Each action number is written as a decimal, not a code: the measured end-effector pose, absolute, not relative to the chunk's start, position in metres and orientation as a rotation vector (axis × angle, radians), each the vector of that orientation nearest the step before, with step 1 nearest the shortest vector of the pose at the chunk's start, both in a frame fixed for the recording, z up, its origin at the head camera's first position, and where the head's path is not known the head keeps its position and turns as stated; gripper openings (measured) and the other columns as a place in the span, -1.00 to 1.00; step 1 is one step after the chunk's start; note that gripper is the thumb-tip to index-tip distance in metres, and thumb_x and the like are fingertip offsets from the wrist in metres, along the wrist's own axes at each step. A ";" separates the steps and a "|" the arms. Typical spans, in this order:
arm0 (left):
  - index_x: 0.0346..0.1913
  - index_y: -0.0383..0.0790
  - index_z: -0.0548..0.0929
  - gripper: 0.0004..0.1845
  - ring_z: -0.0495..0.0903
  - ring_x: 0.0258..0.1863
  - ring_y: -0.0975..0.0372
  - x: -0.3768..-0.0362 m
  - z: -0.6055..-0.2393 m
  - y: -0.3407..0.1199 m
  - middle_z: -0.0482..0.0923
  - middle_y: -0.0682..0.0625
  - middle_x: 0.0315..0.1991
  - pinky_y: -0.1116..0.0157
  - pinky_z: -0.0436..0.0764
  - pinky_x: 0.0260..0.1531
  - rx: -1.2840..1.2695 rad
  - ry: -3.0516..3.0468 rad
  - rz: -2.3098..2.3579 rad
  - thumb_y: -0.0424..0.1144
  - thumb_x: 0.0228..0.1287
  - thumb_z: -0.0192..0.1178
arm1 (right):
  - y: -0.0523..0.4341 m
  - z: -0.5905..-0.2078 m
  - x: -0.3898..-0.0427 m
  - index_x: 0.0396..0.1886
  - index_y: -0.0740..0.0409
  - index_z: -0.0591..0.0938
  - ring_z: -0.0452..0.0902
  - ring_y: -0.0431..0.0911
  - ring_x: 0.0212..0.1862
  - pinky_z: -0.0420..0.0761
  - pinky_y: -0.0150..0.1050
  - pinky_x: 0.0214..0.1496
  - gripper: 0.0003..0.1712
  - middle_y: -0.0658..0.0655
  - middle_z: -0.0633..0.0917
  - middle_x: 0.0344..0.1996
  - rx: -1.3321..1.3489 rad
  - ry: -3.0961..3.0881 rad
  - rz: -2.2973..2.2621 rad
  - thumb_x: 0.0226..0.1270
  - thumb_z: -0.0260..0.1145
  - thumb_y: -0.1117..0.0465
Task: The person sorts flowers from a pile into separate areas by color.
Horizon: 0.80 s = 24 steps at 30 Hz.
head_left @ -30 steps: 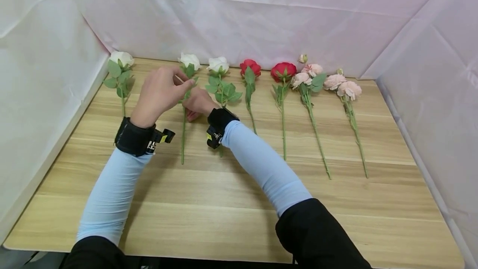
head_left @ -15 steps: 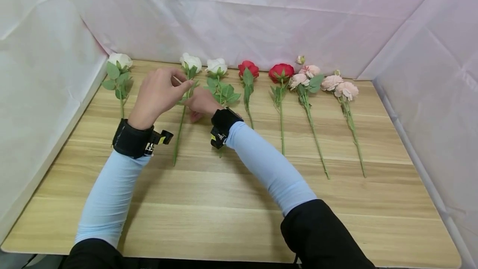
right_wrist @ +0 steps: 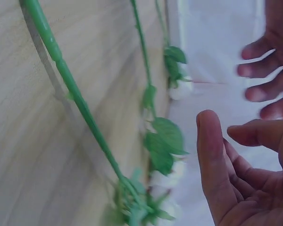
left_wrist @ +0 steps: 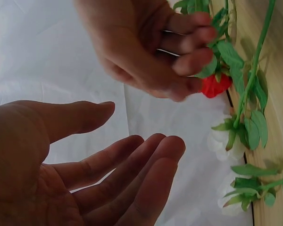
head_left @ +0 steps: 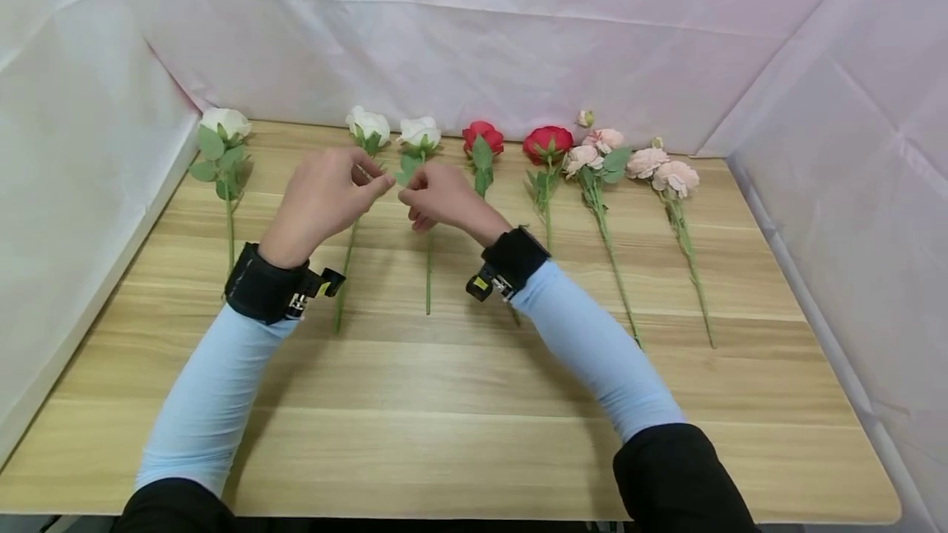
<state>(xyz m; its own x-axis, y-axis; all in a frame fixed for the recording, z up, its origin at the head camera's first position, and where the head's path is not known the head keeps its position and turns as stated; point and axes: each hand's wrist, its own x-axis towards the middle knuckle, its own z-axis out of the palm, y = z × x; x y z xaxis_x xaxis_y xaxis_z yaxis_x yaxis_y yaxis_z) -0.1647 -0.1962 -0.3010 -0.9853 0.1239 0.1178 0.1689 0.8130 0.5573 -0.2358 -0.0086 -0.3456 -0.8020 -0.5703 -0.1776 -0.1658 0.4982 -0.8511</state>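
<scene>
My left hand [head_left: 322, 192] hovers over the stem of a white rose [head_left: 368, 125], its fingers relaxed and nothing between them. A short gap to the right, my right hand [head_left: 448, 200] hangs over the neighbouring white rose [head_left: 420, 132], hiding part of its leaves and stem. In the right wrist view the right hand's index finger [right_wrist: 210, 141] is fairly straight and the others bend loosely, with nothing held. The left wrist view shows the left thumb [left_wrist: 80, 117] well apart from the fingers. Both roses lie on the table, blooms toward the back.
A third white rose [head_left: 225, 123] lies at the far left of the wooden table [head_left: 415, 434]. Two red roses, one nearer [head_left: 483, 138] and one farther right [head_left: 548, 144], lie beside pink flower sprays [head_left: 676, 178]. White cloth [head_left: 474, 39] walls in the back and sides.
My right hand has drawn away from the middle white rose, moving right over the neighbouring one. That middle rose's stem end has swung slightly left. The left hand stays nearly in place.
</scene>
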 end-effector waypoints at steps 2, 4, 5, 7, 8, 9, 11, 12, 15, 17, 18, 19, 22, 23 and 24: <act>0.01 -0.23 0.74 -0.64 0.73 -0.27 -0.01 -0.164 -0.303 -0.194 0.78 -0.24 -0.13 0.11 0.58 -0.31 -0.274 -2.933 -0.913 0.01 0.50 0.21 | -0.001 -0.340 -0.231 -0.08 0.23 0.66 0.78 0.10 -0.22 0.80 -0.13 -0.10 -0.75 0.29 0.74 -0.22 -0.655 2.321 -1.220 0.58 0.24 0.12; -0.01 -0.21 0.74 -0.67 0.73 -0.27 0.01 -0.164 -0.305 -0.191 0.78 -0.21 -0.15 0.10 0.59 -0.28 -0.307 -2.950 -0.912 -0.01 0.50 0.21 | 0.008 -0.335 -0.226 -0.10 0.20 0.67 0.78 0.12 -0.22 0.80 -0.06 -0.10 -0.77 0.26 0.75 -0.25 -0.694 2.348 -1.193 0.54 0.29 0.11; -0.02 -0.20 0.74 -0.69 0.72 -0.27 0.02 -0.164 -0.306 -0.189 0.78 -0.20 -0.15 0.10 0.60 -0.27 -0.322 -2.957 -0.906 -0.01 0.50 0.21 | 0.013 -0.332 -0.223 -0.11 0.19 0.68 0.78 0.14 -0.22 0.80 -0.02 -0.09 -0.78 0.25 0.75 -0.26 -0.702 2.361 -1.184 0.52 0.31 0.11; -0.03 -0.19 0.74 -0.70 0.73 -0.25 0.02 -0.163 -0.307 -0.184 0.78 -0.18 -0.16 0.07 0.63 -0.25 -0.355 -2.975 -0.895 -0.02 0.51 0.21 | 0.024 -0.328 -0.218 -0.12 0.16 0.67 0.79 0.11 -0.24 0.79 0.04 -0.09 -0.80 0.21 0.76 -0.27 -0.702 2.403 -1.154 0.49 0.35 0.11; -0.03 -0.18 0.74 -0.70 0.73 -0.23 0.01 -0.163 -0.308 -0.181 0.78 -0.18 -0.15 0.06 0.64 -0.23 -0.377 -2.984 -0.886 -0.02 0.51 0.21 | 0.030 -0.327 -0.216 -0.12 0.14 0.67 0.79 0.09 -0.25 0.79 0.03 -0.09 -0.82 0.20 0.76 -0.26 -0.692 2.428 -1.134 0.48 0.35 0.11; -0.03 -0.18 0.74 -0.71 0.73 -0.21 0.01 -0.163 -0.309 -0.177 0.78 -0.17 -0.15 0.05 0.64 -0.22 -0.398 -2.991 -0.882 -0.03 0.51 0.21 | 0.037 -0.326 -0.213 -0.12 0.13 0.68 0.79 0.06 -0.26 0.79 0.03 -0.09 -0.83 0.19 0.77 -0.25 -0.683 2.453 -1.115 0.48 0.36 0.12; -0.03 -0.19 0.74 -0.71 0.73 -0.19 0.01 -0.162 -0.310 -0.172 0.78 -0.17 -0.15 0.05 0.65 -0.20 -0.428 -2.998 -0.866 -0.03 0.50 0.23 | 0.049 -0.323 -0.209 -0.11 0.12 0.68 0.78 0.02 -0.28 0.79 0.01 -0.11 -0.84 0.19 0.77 -0.23 -0.679 2.487 -1.073 0.47 0.37 0.14; -0.04 -0.19 0.73 -0.71 0.73 -0.19 0.01 -0.161 -0.310 -0.169 0.78 -0.16 -0.15 0.05 0.65 -0.21 -0.438 -3.000 -0.861 -0.02 0.49 0.24 | 0.055 -0.323 -0.207 -0.11 0.13 0.68 0.78 0.00 -0.29 0.79 -0.02 -0.13 -0.85 0.19 0.78 -0.22 -0.686 2.501 -1.054 0.47 0.37 0.15; -0.06 -0.18 0.74 -0.71 0.72 -0.25 0.04 -0.158 -0.313 -0.163 0.78 -0.13 -0.20 0.09 0.65 -0.27 -0.445 -2.992 -0.842 -0.01 0.46 0.27 | 0.070 -0.321 -0.203 -0.11 0.16 0.69 0.78 0.04 -0.29 0.78 -0.07 -0.16 -0.84 0.22 0.78 -0.21 -0.713 2.511 -1.032 0.45 0.38 0.17; -0.07 -0.18 0.75 -0.70 0.73 -0.28 0.06 -0.156 -0.315 -0.159 0.78 -0.11 -0.23 0.11 0.65 -0.31 -0.446 -2.987 -0.832 0.00 0.45 0.28 | 0.077 -0.321 -0.202 -0.12 0.16 0.70 0.78 0.07 -0.28 0.77 -0.10 -0.19 -0.83 0.20 0.79 -0.24 -0.731 2.519 -1.020 0.43 0.40 0.16; -0.08 -0.17 0.75 -0.70 0.73 -0.29 0.07 -0.155 -0.316 -0.158 0.78 -0.10 -0.24 0.12 0.65 -0.32 -0.445 -2.988 -0.831 0.01 0.45 0.28 | 0.080 -0.321 -0.201 -0.13 0.16 0.71 0.78 0.08 -0.28 0.77 -0.12 -0.20 -0.82 0.20 0.79 -0.24 -0.731 2.520 -1.018 0.42 0.41 0.15; -0.08 -0.16 0.75 -0.70 0.73 -0.30 0.08 -0.154 -0.316 -0.156 0.79 -0.09 -0.25 0.13 0.65 -0.33 -0.446 -2.989 -0.828 0.01 0.45 0.28 | 0.083 -0.321 -0.200 -0.13 0.15 0.71 0.78 0.10 -0.27 0.76 -0.12 -0.20 -0.82 0.18 0.79 -0.25 -0.730 2.519 -1.021 0.42 0.42 0.14; -0.09 -0.15 0.74 -0.70 0.74 -0.33 0.09 -0.153 -0.317 -0.153 0.79 -0.08 -0.26 0.15 0.65 -0.36 -0.470 -2.997 -0.812 0.02 0.46 0.27 | 0.089 -0.323 -0.199 -0.14 0.15 0.71 0.77 0.12 -0.29 0.77 -0.01 -0.17 -0.82 0.22 0.79 -0.26 -0.710 2.499 -1.052 0.41 0.43 0.14; -0.10 -0.15 0.74 -0.71 0.73 -0.33 0.10 -0.153 -0.317 -0.152 0.79 -0.08 -0.27 0.16 0.65 -0.37 -0.477 -2.996 -0.811 0.02 0.46 0.27 | 0.090 -0.325 -0.199 -0.14 0.16 0.71 0.77 0.15 -0.28 0.77 0.02 -0.15 -0.82 0.26 0.78 -0.24 -0.705 2.484 -1.070 0.41 0.43 0.15; -0.11 -0.15 0.74 -0.71 0.73 -0.35 0.11 -0.153 -0.317 -0.152 0.78 -0.07 -0.29 0.17 0.64 -0.38 -0.483 -2.993 -0.803 0.02 0.46 0.27 | 0.090 -0.327 -0.201 -0.14 0.18 0.70 0.77 0.19 -0.26 0.78 0.07 -0.14 -0.82 0.30 0.78 -0.22 -0.699 2.461 -1.099 0.42 0.42 0.16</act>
<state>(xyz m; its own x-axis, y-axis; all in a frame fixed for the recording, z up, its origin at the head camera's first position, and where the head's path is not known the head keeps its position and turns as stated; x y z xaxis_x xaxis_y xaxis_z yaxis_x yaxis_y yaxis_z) -0.1531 -0.1519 -0.3166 -0.9525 0.2927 0.0839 0.2954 0.8214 0.4880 -0.2006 0.0899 -0.3273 -0.8148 -0.5679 -0.1167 -0.2921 0.5760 -0.7635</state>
